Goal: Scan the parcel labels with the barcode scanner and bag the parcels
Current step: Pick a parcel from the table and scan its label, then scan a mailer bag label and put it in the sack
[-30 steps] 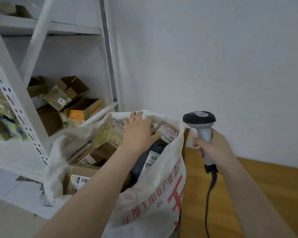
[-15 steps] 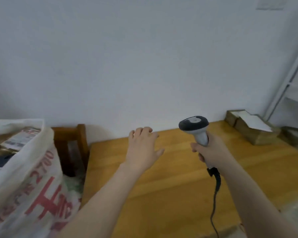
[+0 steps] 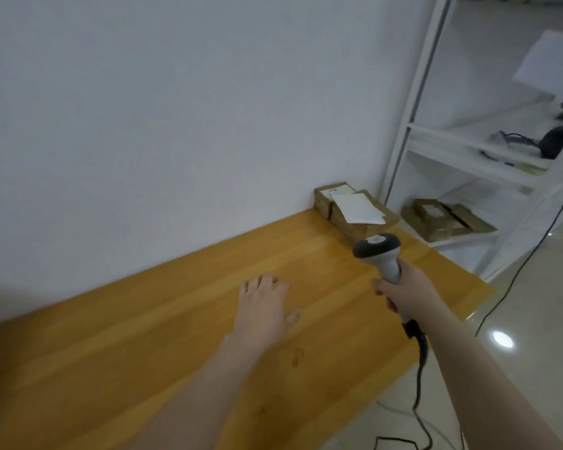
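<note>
Right hand [image 3: 403, 295] is wrapped round the scanner [image 3: 377, 248] handle, head up and facing away toward the far end of the worktop [image 3: 143, 336]. That looks like a carry-ready grip, so it can be aimed fast. Its cable [image 3: 420, 378] hangs down off the worktop's edge to the floor, slack enough not to drag.

Left hand [image 3: 263, 308] holds nothing. Fingers are loose and a bit spread, palm down, low over bare wood. Cannot tell if it touches. Probably free so it can take the next parcel.

Parcels [image 3: 348, 219]: brown boxes at the far right end of the worktop, pushed up against the wall [image 3: 176, 125], well apart from both hands. A white label [image 3: 358, 207] lies face up on top, so it is readable from above without turning the box.

More boxes [image 3: 442, 219] sit on a low shelf of the white rack [image 3: 416, 108] just beside the worktop. Bag is not in view.

Step, as I judge it: reaching for the next parcel to scan.
</note>
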